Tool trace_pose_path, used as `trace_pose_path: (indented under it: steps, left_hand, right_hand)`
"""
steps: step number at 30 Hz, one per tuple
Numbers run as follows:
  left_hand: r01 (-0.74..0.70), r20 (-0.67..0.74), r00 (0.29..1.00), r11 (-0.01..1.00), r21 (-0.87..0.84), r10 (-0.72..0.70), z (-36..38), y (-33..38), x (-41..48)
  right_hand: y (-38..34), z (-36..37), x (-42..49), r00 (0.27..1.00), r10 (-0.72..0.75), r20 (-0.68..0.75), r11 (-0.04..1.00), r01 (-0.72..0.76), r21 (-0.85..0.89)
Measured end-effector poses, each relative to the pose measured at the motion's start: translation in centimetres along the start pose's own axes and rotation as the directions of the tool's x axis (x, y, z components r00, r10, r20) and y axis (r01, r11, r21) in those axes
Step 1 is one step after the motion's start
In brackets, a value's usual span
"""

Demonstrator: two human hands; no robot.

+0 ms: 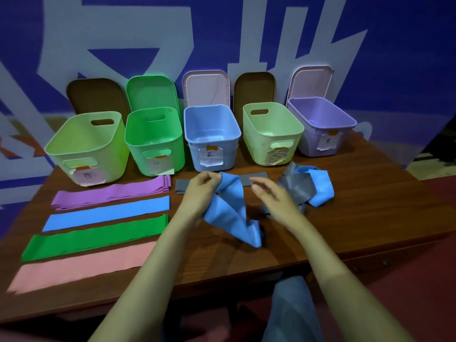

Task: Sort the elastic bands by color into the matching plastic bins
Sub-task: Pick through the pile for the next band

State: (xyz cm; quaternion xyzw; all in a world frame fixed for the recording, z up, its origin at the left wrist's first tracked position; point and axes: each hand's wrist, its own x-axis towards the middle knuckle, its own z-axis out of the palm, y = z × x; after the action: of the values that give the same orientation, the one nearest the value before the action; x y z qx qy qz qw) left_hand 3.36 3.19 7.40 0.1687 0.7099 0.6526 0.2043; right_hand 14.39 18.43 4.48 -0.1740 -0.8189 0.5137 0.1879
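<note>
My left hand (202, 191) pinches the top of a crumpled blue band (232, 213) that hangs down to the table in front of the blue bin (212, 134). My right hand (274, 196) hovers beside it with fingers relaxed, holding nothing. A tangle of grey bands (296, 183) and another blue band (320, 186) lies to the right. Flat on the left lie purple bands (111, 193), a blue band (106, 215), a green band (93, 238) and a pink band (81, 267). A grey band (254, 179) lies flat behind my hands.
Five open bins stand in a row at the back of the wooden table (370, 218): light green (86, 146), green (155, 139), blue, pale green (271, 132) and purple (320, 124). Their lids lean on the wall behind. My knee (293, 309) shows below the table's front edge.
</note>
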Motion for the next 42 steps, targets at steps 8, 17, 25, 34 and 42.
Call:
trace_pose_path:
  steps: [8, 17, 25, 34, 42]
  left_hand:
    - [-0.243, 0.102, 0.969, 0.932, 0.27, 0.223, -1.3, 0.3, -0.6]
    - [-0.148, 0.017, 0.985, 0.784, 0.603, 0.173, -1.7, -1.7, -0.6]
    - [0.143, 0.103, 0.988, 0.922, -0.361, -0.113, -1.3, -1.7, -0.3]
    - [-0.221, 0.347, 0.938, 0.771, 0.597, 0.0, -3.2, -1.4, -0.9]
    - [-0.212, 0.214, 0.958, 0.974, 0.085, 0.19, -2.7, -0.7, -0.8]
  right_hand:
    - [-3.0, 1.3, 0.1, 0.999, -0.001, -0.049, 0.973, 0.012, 0.231]
    - [-5.7, -1.0, 0.8, 0.954, -0.184, -0.236, 0.955, 0.231, 0.188]
    - [-6.6, -2.0, 1.0, 0.903, -0.37, -0.219, 0.921, 0.326, -0.212]
    - [-2.7, -3.2, 1.2, 0.928, -0.127, -0.35, 0.886, -0.053, -0.461]
    - [-0.7, -3.0, 0.9, 0.971, -0.056, -0.231, 0.772, -0.104, -0.627]
